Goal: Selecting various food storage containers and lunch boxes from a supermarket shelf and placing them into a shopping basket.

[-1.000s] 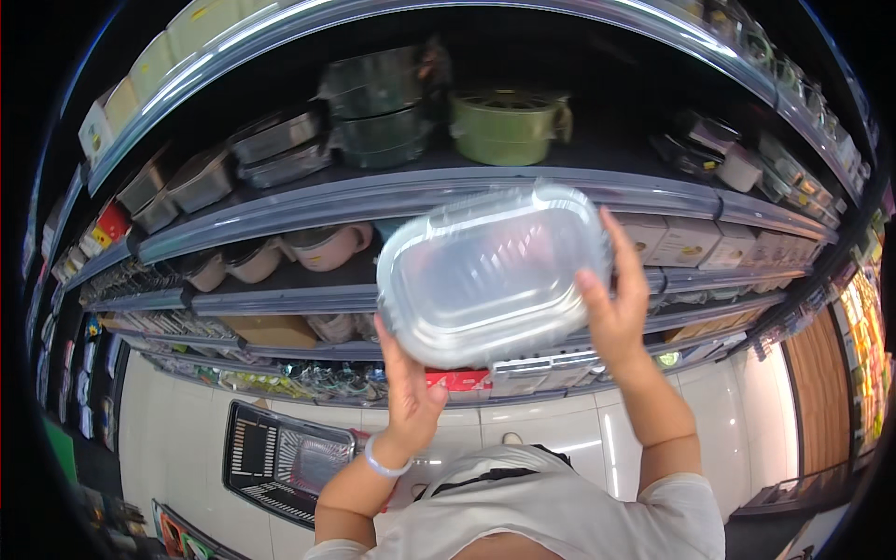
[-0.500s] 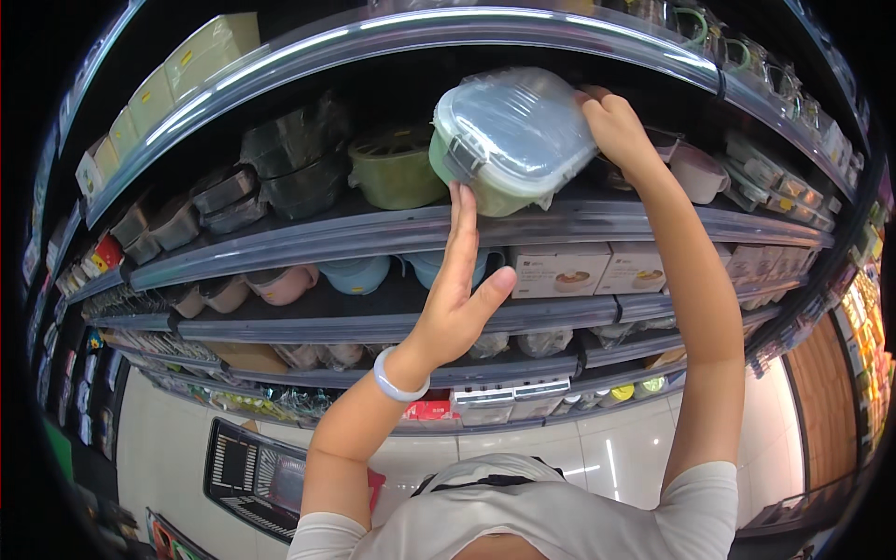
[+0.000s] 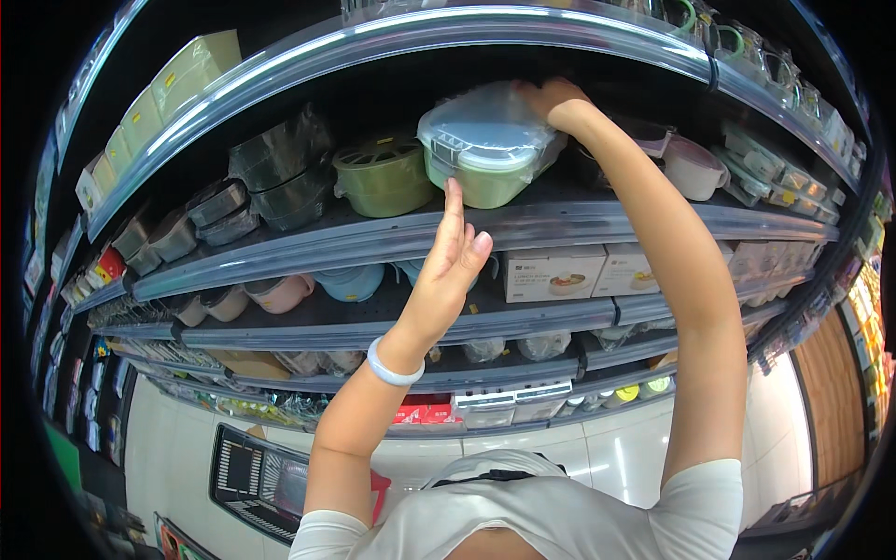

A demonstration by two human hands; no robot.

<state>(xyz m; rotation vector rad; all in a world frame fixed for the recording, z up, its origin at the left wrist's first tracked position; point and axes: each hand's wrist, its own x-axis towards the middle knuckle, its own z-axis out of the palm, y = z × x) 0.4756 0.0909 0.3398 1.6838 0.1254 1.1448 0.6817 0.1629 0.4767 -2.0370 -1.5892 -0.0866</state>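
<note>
A pale green food container (image 3: 485,179) with a clear bluish clip-on lid, wrapped in thin plastic film, sits at the front of the upper shelf. My right hand (image 3: 558,101) reaches over its far right corner with bent fingers, gripping it there; the fingertips are partly hidden. At the container's front side is my left hand (image 3: 446,266), its fingers stretched upward and the thumb apart. The left fingertips are at the container's lower front, and whether they press on it is hard to tell. An olive green round pot (image 3: 381,182) stands just left of the container.
Dark wrapped containers (image 3: 280,168) stand farther left, a pinkish-white pot (image 3: 693,170) to the right. The shelf edge above (image 3: 448,26) overhangs. Below are white boxes (image 3: 555,273) and blue bowls (image 3: 350,282). A black basket (image 3: 257,481) is on the floor.
The container has come down and back from a tilted pose onto the shelf, now nearly level. My right hand moved left and inward with it; my left hand stayed at its front, slightly lower.
</note>
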